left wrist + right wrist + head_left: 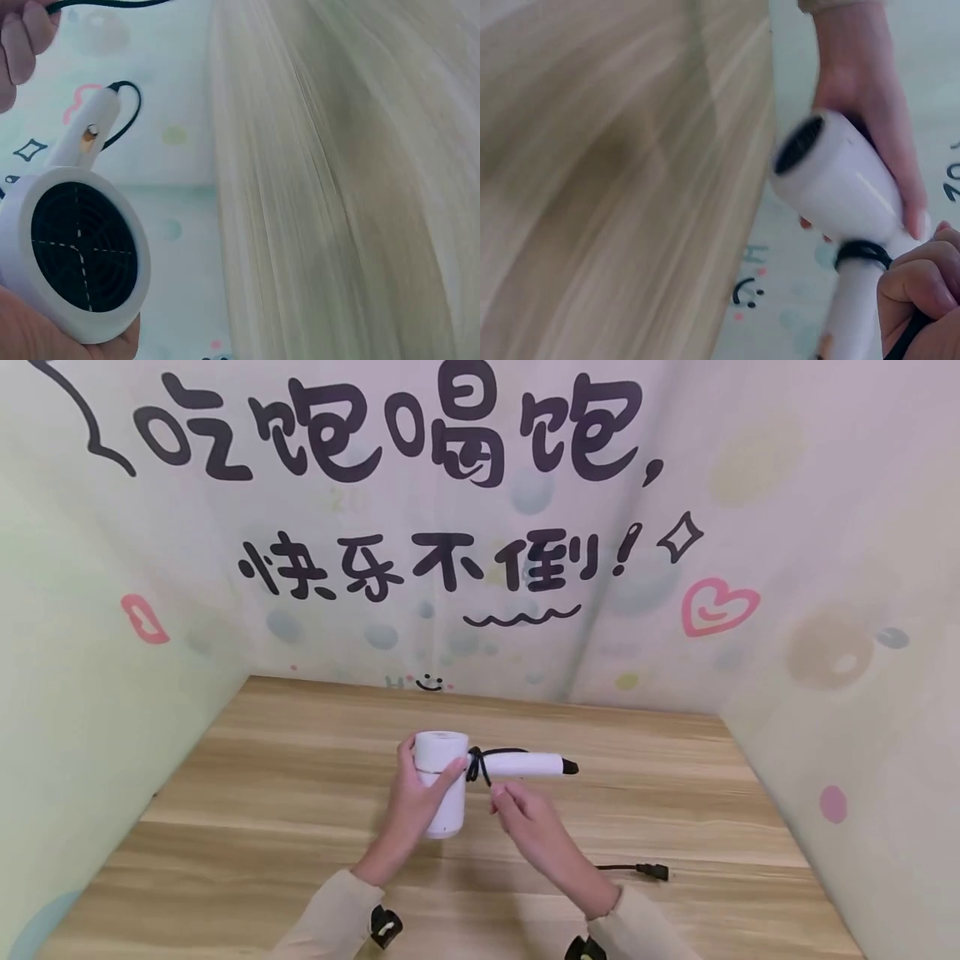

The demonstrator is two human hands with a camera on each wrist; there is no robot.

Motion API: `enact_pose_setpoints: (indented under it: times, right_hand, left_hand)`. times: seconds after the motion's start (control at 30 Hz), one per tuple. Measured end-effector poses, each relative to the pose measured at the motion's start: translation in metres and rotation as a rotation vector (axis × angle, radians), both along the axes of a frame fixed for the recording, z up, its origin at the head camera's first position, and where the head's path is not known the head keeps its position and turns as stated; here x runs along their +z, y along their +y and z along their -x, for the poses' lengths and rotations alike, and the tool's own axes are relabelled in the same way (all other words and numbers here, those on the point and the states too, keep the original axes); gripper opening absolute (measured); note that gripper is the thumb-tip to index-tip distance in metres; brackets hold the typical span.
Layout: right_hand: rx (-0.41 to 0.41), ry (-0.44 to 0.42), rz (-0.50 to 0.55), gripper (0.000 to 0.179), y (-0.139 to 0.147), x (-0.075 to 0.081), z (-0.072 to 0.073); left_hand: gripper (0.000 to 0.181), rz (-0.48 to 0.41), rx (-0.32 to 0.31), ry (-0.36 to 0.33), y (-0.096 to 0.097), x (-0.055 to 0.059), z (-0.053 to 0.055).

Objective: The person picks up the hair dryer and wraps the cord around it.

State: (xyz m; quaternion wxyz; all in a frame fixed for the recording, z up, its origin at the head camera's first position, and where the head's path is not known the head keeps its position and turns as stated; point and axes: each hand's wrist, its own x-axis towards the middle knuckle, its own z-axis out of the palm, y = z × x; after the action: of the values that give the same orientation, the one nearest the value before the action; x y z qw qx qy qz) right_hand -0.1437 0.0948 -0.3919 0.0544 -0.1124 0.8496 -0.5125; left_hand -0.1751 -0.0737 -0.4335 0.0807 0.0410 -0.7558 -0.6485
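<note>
A white hair dryer point(448, 814) is held above the table, its handle point(525, 765) pointing right. My left hand point(412, 802) grips the barrel, with the thumb across its near side. Black cord point(474, 766) is looped round the handle close to the barrel. Beside those loops, my right hand point(536, 827) pinches a length of the cord; in the right wrist view its fingers point(930, 289) curl round it. The left wrist view shows the dark round grille point(82, 247) at one end of the dryer, and the cord leaving the handle's tip.
A black plug point(654, 871) on the cord's end lies on the wooden table point(262, 810), right of my right forearm. Printed fabric walls point(450, 643) enclose the table at the back and both sides. Each wrist wears a black device point(386, 927).
</note>
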Motion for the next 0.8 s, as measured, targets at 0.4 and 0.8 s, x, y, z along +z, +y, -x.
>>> enact_pose_setpoints:
  times: [0.4,0.8]
  right_hand:
    - [0.199,0.148,0.024,0.03,-0.006,-0.035,-0.002]
    - [0.355,0.142,-0.031,0.036,0.015,-0.058,0.02]
  left_hand:
    - [0.065,-0.172,-0.019,0.006,-0.002,0.008,-0.007]
    - [0.057,-0.21,-0.137,-0.014,-0.001,0.015,-0.023]
